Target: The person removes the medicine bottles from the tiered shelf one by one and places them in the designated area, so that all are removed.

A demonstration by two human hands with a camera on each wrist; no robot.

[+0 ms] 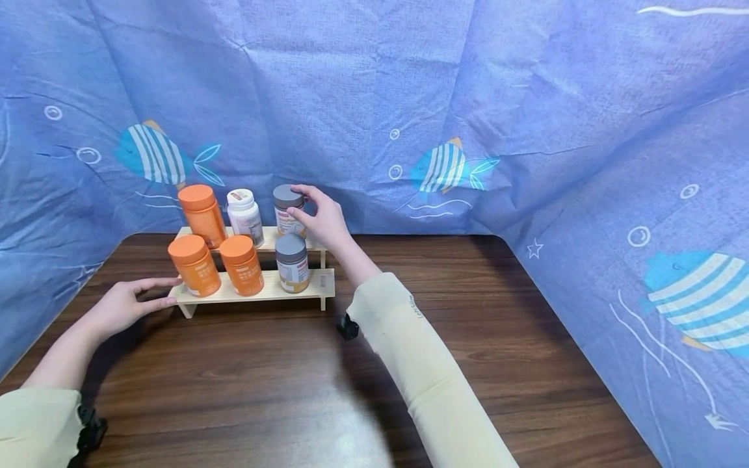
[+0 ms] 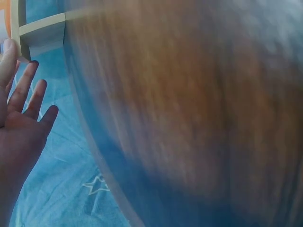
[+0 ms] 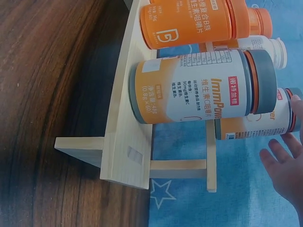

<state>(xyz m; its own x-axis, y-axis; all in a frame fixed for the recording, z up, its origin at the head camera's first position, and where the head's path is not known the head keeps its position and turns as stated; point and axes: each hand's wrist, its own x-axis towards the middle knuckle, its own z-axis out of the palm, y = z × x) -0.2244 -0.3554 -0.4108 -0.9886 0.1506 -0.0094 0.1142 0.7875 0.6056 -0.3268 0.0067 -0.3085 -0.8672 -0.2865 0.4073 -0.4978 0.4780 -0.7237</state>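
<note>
On the back step of the two-step wooden rack, my right hand grips a grey-lidded supplement jar near its lid. Thumb and fingers lie on opposite sides of it, and the jar stands upright. My left hand pinches the left end of the rack's front step between thumb and forefinger; its other fingers are spread. A second grey-lidded jar stands on the front step, right in front of the gripped one. Left of it are two orange jars.
Behind the orange jars, the back step holds a taller-looking orange jar and a white bottle. The rack stands toward the back left of a dark wooden table. A blue fish-print cloth hangs around the back and sides.
</note>
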